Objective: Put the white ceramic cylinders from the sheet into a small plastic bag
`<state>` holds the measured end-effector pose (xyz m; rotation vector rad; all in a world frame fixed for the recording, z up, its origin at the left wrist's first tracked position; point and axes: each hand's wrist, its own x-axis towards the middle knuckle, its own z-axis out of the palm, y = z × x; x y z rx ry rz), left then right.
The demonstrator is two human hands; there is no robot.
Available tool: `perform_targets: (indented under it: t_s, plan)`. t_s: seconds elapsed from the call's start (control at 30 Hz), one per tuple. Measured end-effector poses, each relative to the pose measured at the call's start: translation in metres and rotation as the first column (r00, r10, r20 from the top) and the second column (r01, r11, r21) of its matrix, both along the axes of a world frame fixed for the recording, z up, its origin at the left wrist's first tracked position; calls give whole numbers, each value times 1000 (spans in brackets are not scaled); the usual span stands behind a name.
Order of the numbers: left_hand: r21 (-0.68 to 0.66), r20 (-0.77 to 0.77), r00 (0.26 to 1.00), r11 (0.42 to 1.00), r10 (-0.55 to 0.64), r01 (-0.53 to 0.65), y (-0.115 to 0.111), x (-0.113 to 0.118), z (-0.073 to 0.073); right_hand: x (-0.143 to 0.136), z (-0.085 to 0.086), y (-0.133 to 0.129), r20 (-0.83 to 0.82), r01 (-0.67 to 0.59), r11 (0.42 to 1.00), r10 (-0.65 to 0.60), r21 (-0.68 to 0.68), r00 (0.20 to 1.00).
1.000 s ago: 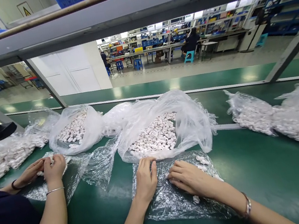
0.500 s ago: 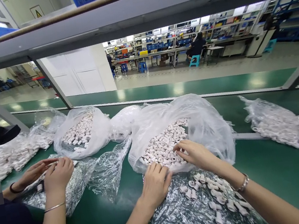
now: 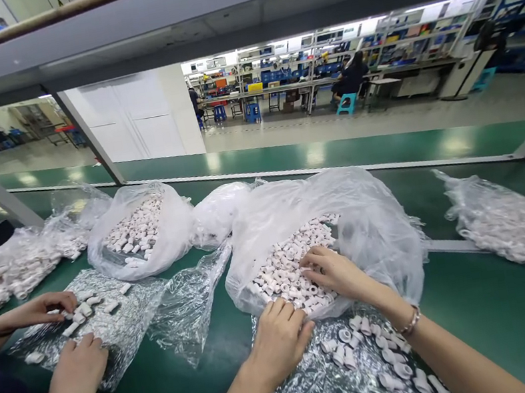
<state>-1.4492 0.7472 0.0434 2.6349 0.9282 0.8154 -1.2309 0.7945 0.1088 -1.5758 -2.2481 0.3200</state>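
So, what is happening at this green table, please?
A person works with both hands at an open bag full of small white parts. The right hand lies inside the bag on the parts; the left hand rests at the bag's near edge. More parts lie loose on a clear sheet in front. To the left, a co-worker's hands sort parts on another sheet.

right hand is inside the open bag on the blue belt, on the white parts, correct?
Not quite: the belt is green, not blue. The head view shows the right hand inside the open bag, resting on the white parts.
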Motion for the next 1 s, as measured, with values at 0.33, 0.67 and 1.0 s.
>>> perform_targets:
  t_s: [0.33, 0.67, 1.0]
  plan:
    - [-47, 36, 999, 999, -10, 12, 4, -1, -3, 11, 19, -4, -759, -224, 860, -247, -458, 603]
    - [-29, 42, 999, 999, -26, 28, 5, -3, -5, -13, 11, -19, 6, 42, 989, -42, -145, 999]
    - [-28, 32, 999, 999, -32, 33, 8, -3, -3, -8, 17, -16, -267, -26, 939, -71, -344, 961]
